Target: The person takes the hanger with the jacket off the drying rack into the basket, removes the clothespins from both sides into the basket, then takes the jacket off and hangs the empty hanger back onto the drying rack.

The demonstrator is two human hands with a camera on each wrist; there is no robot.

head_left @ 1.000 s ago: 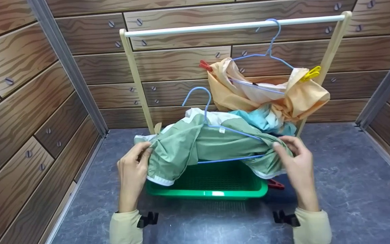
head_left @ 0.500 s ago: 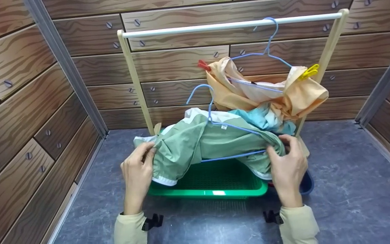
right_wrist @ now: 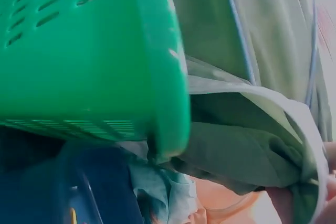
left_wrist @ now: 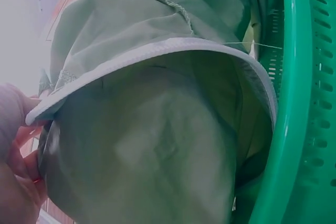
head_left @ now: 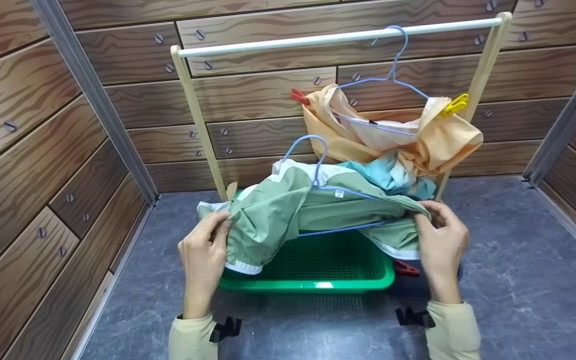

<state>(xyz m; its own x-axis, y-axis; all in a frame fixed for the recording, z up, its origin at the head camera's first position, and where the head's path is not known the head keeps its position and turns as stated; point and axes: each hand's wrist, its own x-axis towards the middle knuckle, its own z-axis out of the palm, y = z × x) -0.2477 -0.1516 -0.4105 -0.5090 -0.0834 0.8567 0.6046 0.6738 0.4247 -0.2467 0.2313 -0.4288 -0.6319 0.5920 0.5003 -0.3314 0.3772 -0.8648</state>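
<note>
A green garment with white trim [head_left: 263, 225] is spread over a blue wire hanger [head_left: 318, 145], whose hook stands up above the cloth. My left hand [head_left: 204, 250] pinches the garment's left side. At the other end my right hand [head_left: 443, 240] pinches its right side, thumb in front. The left wrist view shows a wide opening edged with a white hem [left_wrist: 168, 45], fingers gripping its end. In the right wrist view, a second white-hemmed opening [right_wrist: 294, 108] hangs by the fingers at the right edge. The hanger's lower bar crosses below the cloth.
Beneath the garment sits a green plastic basket [head_left: 313, 285]. A red clothespin [head_left: 406, 268] and a dark blue container [right_wrist: 100, 182] are beside it. Behind, a rack rail [head_left: 338, 39] carries an orange garment [head_left: 348, 135] on a hanger with red and yellow clothespins. Turquoise cloth [head_left: 393, 175] lies below.
My right hand first moved inward along the garment, then back outward, drawing its right end out straighter. The lower hanger's hook rose, then dipped and shifted right. My left hand moved slightly right.
</note>
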